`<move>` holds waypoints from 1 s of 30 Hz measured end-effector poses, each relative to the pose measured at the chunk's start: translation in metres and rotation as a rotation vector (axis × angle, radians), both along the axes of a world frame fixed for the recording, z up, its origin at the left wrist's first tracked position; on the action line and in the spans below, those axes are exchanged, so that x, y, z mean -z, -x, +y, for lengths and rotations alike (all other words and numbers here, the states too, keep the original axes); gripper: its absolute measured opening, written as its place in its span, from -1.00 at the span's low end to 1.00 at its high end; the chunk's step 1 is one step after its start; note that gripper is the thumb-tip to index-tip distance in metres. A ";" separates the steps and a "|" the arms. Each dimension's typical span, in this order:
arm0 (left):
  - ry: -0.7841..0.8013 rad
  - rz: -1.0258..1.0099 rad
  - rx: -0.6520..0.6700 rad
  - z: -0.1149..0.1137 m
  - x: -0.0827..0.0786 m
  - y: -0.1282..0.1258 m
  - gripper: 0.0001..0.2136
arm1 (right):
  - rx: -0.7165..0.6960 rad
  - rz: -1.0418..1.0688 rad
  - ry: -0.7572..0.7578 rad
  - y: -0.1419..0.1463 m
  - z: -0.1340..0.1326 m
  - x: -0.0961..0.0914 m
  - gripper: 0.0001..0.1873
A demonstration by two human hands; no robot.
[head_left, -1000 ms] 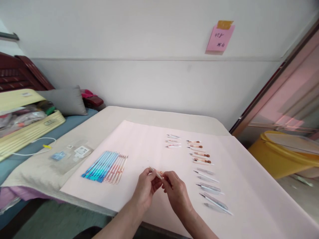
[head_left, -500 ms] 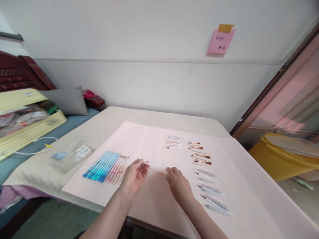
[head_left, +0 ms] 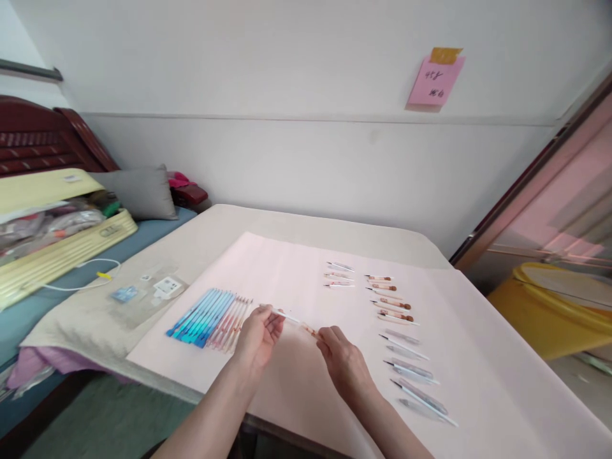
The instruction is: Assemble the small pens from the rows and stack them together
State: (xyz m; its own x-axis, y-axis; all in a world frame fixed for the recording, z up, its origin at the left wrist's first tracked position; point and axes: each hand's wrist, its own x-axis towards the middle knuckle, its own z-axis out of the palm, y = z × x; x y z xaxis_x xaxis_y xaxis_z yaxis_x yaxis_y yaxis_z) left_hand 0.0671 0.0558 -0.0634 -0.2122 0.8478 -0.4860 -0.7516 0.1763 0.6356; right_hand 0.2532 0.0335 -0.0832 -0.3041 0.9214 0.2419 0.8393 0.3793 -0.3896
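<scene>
My left hand [head_left: 258, 335] is closed on a thin white pen refill [head_left: 289, 317], which points right and slightly down. My right hand [head_left: 345, 358] pinches a clear pen barrel with a reddish-brown pattern [head_left: 310, 330]. The refill's right end meets the barrel's open end; how far in it sits I cannot make out. Just left of my left hand lies a row of pens with reddish patterns [head_left: 233, 322], beside a row of blue pens [head_left: 203, 317].
Right of my hands lie refills with brown-topped barrels [head_left: 393, 305] and grey clear barrels [head_left: 414, 368]. Farther back is a small group of pen parts [head_left: 338, 275]. Plastic bags [head_left: 160, 290] lie left on the cloth. A yellow bin [head_left: 540, 312] stands beyond the table's right side.
My right hand has taken hold of the patterned barrel and brought it up to the refill. The refill in my left hand now lines up with it. The view has shifted slightly left.
</scene>
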 end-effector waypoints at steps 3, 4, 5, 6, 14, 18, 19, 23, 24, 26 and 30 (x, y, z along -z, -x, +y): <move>-0.008 0.027 0.006 -0.001 0.001 -0.003 -0.91 | -0.025 0.058 0.008 0.001 -0.003 -0.005 -0.86; -0.013 0.041 0.012 -0.001 0.001 -0.004 -0.91 | -0.030 0.072 0.011 0.001 -0.003 -0.005 -0.86; -0.019 0.058 0.020 -0.001 0.000 -0.005 -0.91 | -0.033 0.082 0.014 0.001 -0.003 -0.005 -0.86; -0.025 0.078 0.028 -0.002 0.000 -0.007 -0.90 | -0.035 0.089 0.016 0.001 -0.004 -0.006 -0.85; -0.112 0.294 0.167 -0.009 -0.002 -0.019 -0.80 | -0.035 0.043 -0.021 0.002 -0.006 -0.009 -0.81; -0.116 0.379 0.212 -0.014 0.000 -0.027 -0.75 | -0.017 0.011 -0.030 0.002 -0.008 -0.007 -0.80; -0.112 0.390 0.212 -0.014 0.001 -0.028 -0.75 | -0.016 0.018 -0.028 0.002 -0.008 -0.007 -0.80; -0.114 0.417 0.237 -0.015 0.001 -0.030 -0.75 | -0.029 0.121 -0.005 0.001 -0.009 -0.006 -0.78; -0.120 0.425 0.241 -0.015 0.001 -0.029 -0.75 | -0.028 0.152 0.007 0.002 -0.009 -0.006 -0.78; -0.139 0.443 0.251 -0.015 0.000 -0.029 -0.75 | -0.020 0.210 0.039 0.002 -0.009 -0.007 -0.77; -0.185 0.478 0.284 -0.016 -0.004 -0.028 -0.74 | 0.004 0.395 0.165 0.002 -0.005 -0.007 -0.73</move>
